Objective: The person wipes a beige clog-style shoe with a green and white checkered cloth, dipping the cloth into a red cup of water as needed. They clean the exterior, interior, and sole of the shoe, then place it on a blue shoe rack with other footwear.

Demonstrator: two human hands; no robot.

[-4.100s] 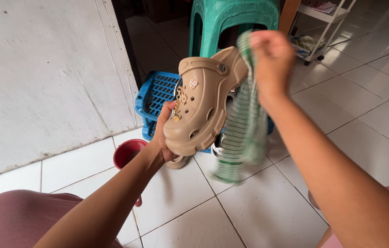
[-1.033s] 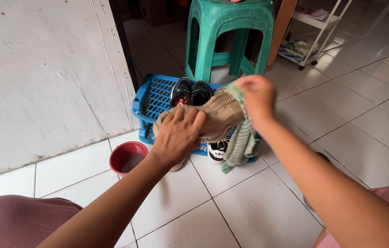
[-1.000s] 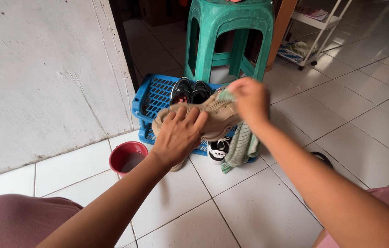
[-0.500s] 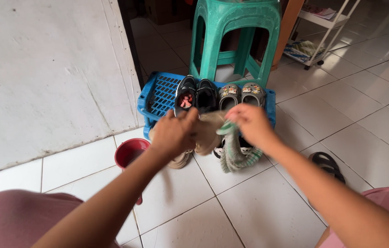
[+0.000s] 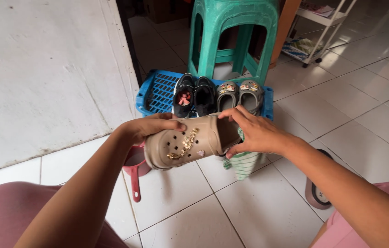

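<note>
Head view shows us the tan clog lying on its side in the air above the white tiled floor, its charms facing up at us, with our left hand closed around its toe end and our right hand gripping its heel opening, fingers curled over the rim. Under our right hand a green-and-white striped cloth hangs down, pinned against the palm. Just beyond we see a blue plastic crate holding black shoes and grey clogs, a green stool behind it, and a red dipper on the floor below our left wrist.
</note>
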